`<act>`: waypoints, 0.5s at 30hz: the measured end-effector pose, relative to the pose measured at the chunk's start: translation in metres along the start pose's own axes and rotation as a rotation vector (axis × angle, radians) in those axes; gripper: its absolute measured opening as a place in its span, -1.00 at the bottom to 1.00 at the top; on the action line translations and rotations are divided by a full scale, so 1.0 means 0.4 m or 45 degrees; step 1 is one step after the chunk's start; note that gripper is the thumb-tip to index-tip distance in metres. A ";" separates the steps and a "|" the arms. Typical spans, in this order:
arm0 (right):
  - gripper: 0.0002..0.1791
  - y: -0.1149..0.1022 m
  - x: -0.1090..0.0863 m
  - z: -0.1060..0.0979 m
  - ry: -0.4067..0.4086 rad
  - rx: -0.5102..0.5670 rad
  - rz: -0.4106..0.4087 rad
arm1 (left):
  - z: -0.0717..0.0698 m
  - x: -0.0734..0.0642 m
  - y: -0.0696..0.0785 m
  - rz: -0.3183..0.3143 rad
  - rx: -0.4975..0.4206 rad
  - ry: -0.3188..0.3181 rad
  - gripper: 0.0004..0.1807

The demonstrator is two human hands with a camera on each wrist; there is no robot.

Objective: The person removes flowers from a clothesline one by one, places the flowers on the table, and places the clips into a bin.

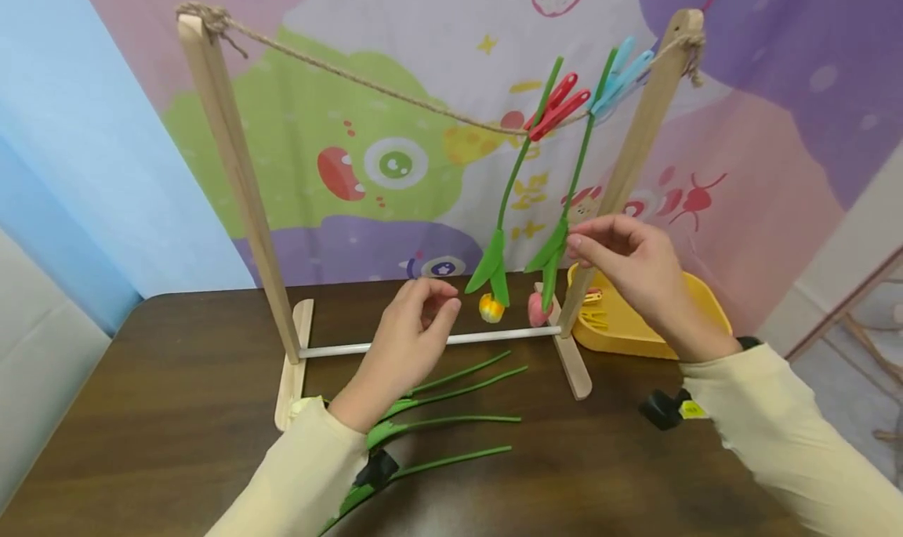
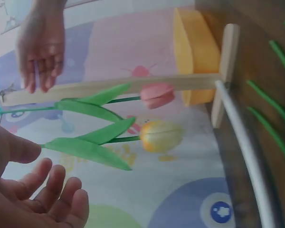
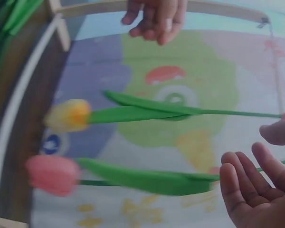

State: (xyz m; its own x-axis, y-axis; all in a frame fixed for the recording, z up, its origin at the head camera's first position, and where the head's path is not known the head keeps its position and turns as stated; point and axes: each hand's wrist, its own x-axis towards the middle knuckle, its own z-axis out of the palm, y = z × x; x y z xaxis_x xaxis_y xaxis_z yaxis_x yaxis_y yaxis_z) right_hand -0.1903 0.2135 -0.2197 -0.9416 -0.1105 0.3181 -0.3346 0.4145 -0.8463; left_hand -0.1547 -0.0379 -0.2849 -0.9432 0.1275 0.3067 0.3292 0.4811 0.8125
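Two artificial tulips hang head-down from a rope. A red clothespin clips the yellow tulip, and a light blue clothespin clips the pink tulip. Just right of the pink tulip's leaves is my right hand; the right wrist view shows its thumb and fingers apart with nothing between them. My left hand hovers left of the yellow tulip, fingers loosely bent and holding nothing. Below it, several green stems lie on the table, their flower ends mostly hidden by my left arm.
The rope is tied between two wooden posts joined low down by a white rod. Behind the right post sits a yellow tray holding yellow clothespins. A cartoon-printed cloth backs the dark wooden table.
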 end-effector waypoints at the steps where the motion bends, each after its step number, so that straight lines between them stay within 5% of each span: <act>1: -0.72 -0.018 0.008 -0.003 0.023 0.043 -0.033 | -0.001 0.009 0.007 0.010 -0.015 0.008 -0.81; 7: -0.82 -0.110 0.058 -0.023 0.123 0.341 -0.180 | -0.009 0.057 0.041 0.036 -0.060 0.040 -0.81; 15: -0.75 -0.196 0.106 -0.042 0.186 0.391 -0.282 | -0.016 0.119 0.087 0.040 -0.083 0.063 -0.80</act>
State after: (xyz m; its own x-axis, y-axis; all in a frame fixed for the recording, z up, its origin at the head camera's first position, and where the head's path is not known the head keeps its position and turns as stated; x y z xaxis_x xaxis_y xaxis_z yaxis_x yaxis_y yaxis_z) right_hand -0.2032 0.1914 -0.1329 -0.8376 -0.0281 0.5456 -0.5453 0.1037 -0.8318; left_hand -0.1880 -0.0205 -0.2389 -0.9295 0.0978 0.3557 0.3625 0.4200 0.8320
